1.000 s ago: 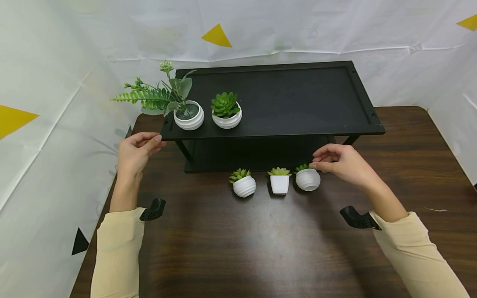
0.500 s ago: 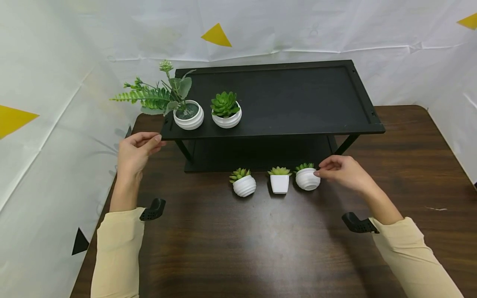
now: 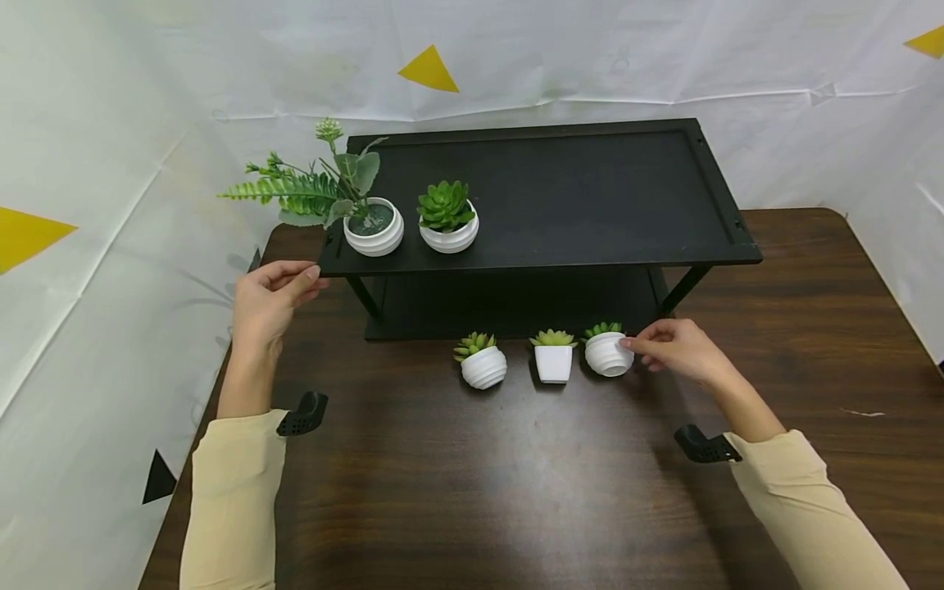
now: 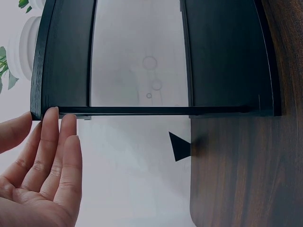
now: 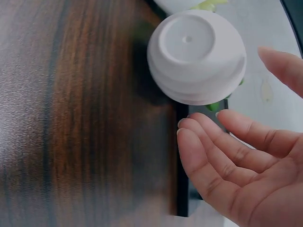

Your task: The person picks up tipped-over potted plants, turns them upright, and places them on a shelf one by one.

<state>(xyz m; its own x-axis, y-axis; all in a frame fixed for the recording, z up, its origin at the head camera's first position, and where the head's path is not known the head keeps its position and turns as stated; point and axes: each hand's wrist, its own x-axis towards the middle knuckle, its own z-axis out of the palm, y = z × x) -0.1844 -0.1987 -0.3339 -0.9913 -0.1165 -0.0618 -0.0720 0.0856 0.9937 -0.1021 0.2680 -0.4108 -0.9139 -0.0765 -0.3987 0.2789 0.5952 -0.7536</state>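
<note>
At the near left corner of a black two-tier shelf [image 3: 583, 197], my left hand [image 3: 269, 299] pinches the top board, thumb above and fingers under its edge; the left wrist view has the same hand [image 4: 42, 170] at the board's end. My right hand [image 3: 682, 348] is beside the rightmost small succulent in a round white pot [image 3: 609, 355], which lies tipped with its base toward me. In the right wrist view the thumb stands apart from this pot [image 5: 196, 56], and the relaxed fingers [image 5: 194, 151] are just short of it.
Left of that pot are a square white succulent pot [image 3: 553, 365] and another tipped round one [image 3: 483, 369]. On the shelf top stand a leafy fern-like plant in a white pot [image 3: 374, 238] and a green succulent [image 3: 446, 207]. A white sheet hangs behind the wooden table [image 3: 457, 492].
My right hand has moved down from above the rightmost succulent to the right side of its pot. The left hand has stayed at the shelf corner.
</note>
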